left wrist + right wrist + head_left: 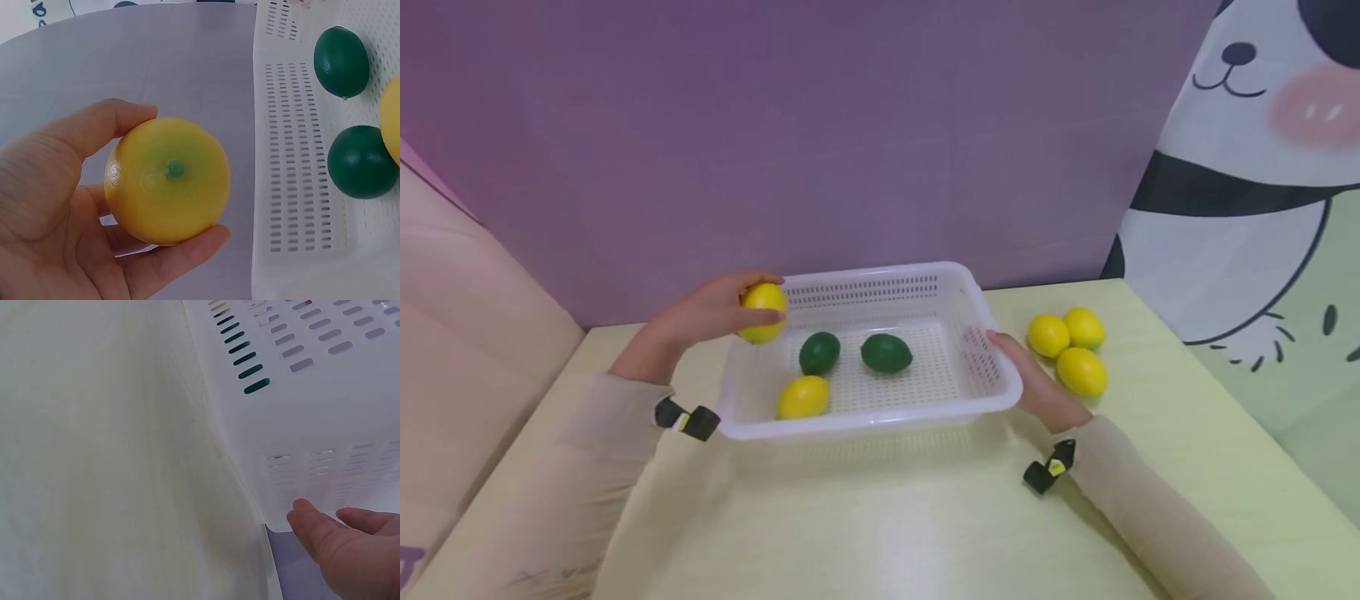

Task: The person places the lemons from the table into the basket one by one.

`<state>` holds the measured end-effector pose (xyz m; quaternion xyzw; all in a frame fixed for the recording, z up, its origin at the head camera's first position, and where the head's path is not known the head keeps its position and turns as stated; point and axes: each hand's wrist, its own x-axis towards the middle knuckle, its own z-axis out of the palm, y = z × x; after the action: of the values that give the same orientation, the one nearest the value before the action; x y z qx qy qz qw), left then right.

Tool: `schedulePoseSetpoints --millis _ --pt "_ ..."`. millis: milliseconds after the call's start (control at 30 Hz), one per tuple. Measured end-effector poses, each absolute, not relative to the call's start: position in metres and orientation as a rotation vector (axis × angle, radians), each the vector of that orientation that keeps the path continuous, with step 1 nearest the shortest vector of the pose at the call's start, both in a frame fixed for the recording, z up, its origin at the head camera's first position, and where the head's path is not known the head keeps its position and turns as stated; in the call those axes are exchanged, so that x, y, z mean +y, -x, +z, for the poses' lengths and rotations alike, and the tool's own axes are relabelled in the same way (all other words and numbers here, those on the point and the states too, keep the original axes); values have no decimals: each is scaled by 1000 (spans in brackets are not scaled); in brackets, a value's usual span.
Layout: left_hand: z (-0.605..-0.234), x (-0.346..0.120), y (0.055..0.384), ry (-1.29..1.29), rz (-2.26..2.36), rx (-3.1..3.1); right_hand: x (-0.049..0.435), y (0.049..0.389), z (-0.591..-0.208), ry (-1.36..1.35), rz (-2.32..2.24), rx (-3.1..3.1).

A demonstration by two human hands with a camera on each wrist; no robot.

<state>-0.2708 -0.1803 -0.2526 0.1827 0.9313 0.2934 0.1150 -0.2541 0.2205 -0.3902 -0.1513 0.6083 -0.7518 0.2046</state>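
A white perforated plastic basket (pixel 865 421) stands in the middle of the head view, holding two green limes (pixel 886 353) and a yellow lemon (pixel 803 397). By its back left corner my left hand (pixel 715 308) grips another yellow lemon (pixel 167 181). In the left wrist view that lemon is beside the basket wall (pixel 294 162), thumb on one side and fingers on the other. My right hand (pixel 1033 383) is at the basket's right end. The right wrist view shows its fingers (pixel 312 531) fairly straight against the basket's wall; part of the hand is out of frame.
Three yellow lemons (pixel 1081 372) lie grouped on the pale table (pixel 880 517), right of the basket and close to my right forearm. A purple backdrop (pixel 865 150) rises behind the table. A panda-printed wall (pixel 1232 250) stands at the right.
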Motion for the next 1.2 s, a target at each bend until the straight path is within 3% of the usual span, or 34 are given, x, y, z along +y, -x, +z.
schedulePoseSetpoints --millis 1200 --pt "-288 -94 307 -572 921 2551 219 253 -387 349 -2107 1689"
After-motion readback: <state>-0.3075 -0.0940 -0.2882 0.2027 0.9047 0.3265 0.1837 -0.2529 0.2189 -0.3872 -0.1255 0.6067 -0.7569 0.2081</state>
